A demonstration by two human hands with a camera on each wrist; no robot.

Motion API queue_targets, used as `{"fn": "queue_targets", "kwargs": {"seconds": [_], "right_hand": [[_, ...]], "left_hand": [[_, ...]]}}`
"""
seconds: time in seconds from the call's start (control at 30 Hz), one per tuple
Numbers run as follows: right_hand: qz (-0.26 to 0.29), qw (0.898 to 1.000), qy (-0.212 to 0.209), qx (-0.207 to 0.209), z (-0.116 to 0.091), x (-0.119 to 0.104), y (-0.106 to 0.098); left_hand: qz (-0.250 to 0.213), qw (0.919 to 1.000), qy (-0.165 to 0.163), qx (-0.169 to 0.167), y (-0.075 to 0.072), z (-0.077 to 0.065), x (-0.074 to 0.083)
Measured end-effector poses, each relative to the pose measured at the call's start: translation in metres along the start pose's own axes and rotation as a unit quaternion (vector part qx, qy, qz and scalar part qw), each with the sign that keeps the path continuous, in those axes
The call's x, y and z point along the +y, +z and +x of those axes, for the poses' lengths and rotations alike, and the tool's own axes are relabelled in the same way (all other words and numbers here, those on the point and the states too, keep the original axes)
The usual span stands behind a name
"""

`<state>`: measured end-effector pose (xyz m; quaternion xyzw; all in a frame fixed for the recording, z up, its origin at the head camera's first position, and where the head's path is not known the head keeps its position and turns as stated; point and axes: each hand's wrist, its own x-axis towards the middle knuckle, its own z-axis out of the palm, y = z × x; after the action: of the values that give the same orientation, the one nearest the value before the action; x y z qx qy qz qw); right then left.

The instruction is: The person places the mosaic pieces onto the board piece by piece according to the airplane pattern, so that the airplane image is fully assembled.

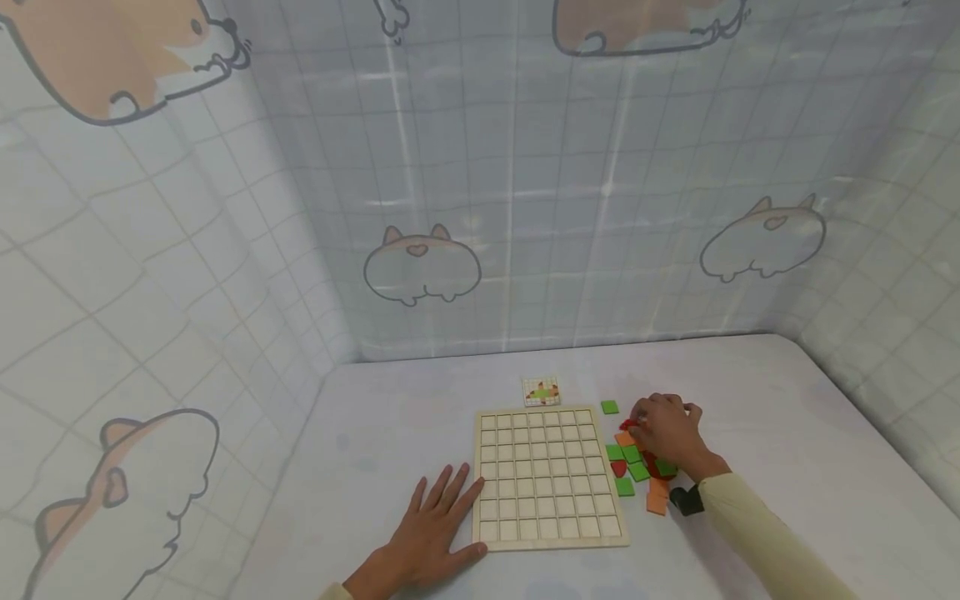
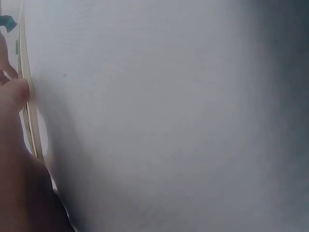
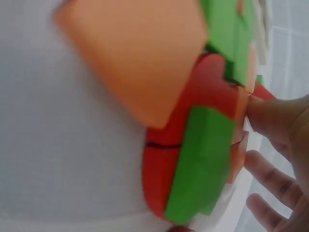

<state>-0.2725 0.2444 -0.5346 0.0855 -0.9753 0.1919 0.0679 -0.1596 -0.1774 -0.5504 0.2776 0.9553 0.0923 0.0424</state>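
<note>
My left hand (image 1: pixel 431 533) lies flat with spread fingers, its fingertips and thumb at the left edge of a wooden grid board (image 1: pixel 551 479). The left wrist view shows part of that hand (image 2: pixel 17 111) beside the board's rim. Over a pile of coloured tiles right of the board, my right hand (image 1: pixel 671 429) reaches down with bent fingers. A small red piece (image 1: pixel 627 425) is at its fingertips; whether they pinch it is hidden. In the right wrist view, the thumb (image 3: pixel 270 113) is by orange and red pieces, near a green tile (image 3: pixel 200 164) lying on red ones.
A small pattern card (image 1: pixel 542 391) lies behind the board. One green tile (image 1: pixel 610 407) sits apart behind the pile. Black pieces (image 1: pixel 686 500) lie near the right sleeve. Cloth walls (image 1: pixel 510 208) with dog drawings stand around the white table (image 1: pixel 360 442).
</note>
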Motion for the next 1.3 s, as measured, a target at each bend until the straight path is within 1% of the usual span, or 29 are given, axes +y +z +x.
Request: {"fn": "queue_targets", "kwargs": {"seconds": [0.17, 0.33, 0.53, 0.67, 0.9, 1.03, 1.2, 1.3], "right_hand": [[0.049, 0.999, 0.017, 0.005, -0.001, 0.003, -0.001], [0.075, 0.997, 0.024, 0.026, -0.002, 0.000, -0.006], [0.073, 0.996, 0.008, 0.053, -0.003, -0.006, -0.011], [0.068, 0.995, -0.006, 0.072, -0.003, -0.006, -0.010], [0.080, 0.992, -0.026, 0.096, -0.001, -0.007, -0.006], [0.090, 0.992, -0.031, 0.088, 0.001, -0.011, -0.006], [0.116, 0.991, -0.020, 0.055, 0.001, -0.018, -0.009], [0.117, 0.992, -0.032, 0.038, 0.002, -0.021, -0.009]], "left_hand": [[-0.011, 0.9999, -0.002, -0.009, -0.001, -0.001, 0.001], [-0.014, 0.9998, -0.003, -0.016, -0.002, -0.001, 0.002], [-0.010, 0.9998, -0.002, -0.014, -0.003, -0.001, 0.002], [-0.014, 0.9998, -0.004, -0.012, -0.003, -0.001, 0.003], [-0.017, 0.9998, 0.000, -0.007, -0.003, 0.001, 0.002], [-0.007, 0.9999, -0.002, -0.007, -0.003, 0.001, 0.000], [-0.015, 0.9999, 0.003, 0.007, -0.001, 0.001, 0.000], [-0.021, 0.9996, 0.008, 0.015, 0.001, 0.002, -0.001]]}}
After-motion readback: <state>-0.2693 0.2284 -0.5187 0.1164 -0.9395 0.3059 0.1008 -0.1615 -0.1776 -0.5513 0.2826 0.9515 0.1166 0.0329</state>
